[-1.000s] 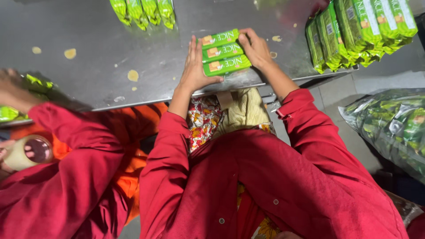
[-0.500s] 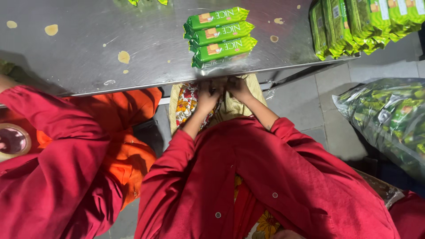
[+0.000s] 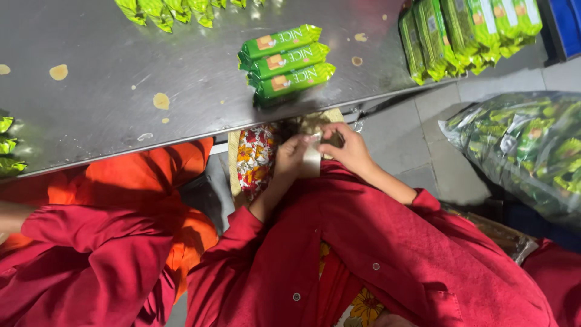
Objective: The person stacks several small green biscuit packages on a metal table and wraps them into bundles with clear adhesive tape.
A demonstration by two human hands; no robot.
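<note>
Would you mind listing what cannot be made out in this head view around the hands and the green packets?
- The pale thing between left hand and right hand: mostly covered by fingers, kind unclear.
- Green packets at the top: cut off by the frame edge.
- Contents of the clear bag: blurred by glare.
- Co-worker's red sleeve: hand lies outside the left edge.

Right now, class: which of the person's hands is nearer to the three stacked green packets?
Right. The right hand is just below the green packets; the left hand sits lower, further left.
</note>
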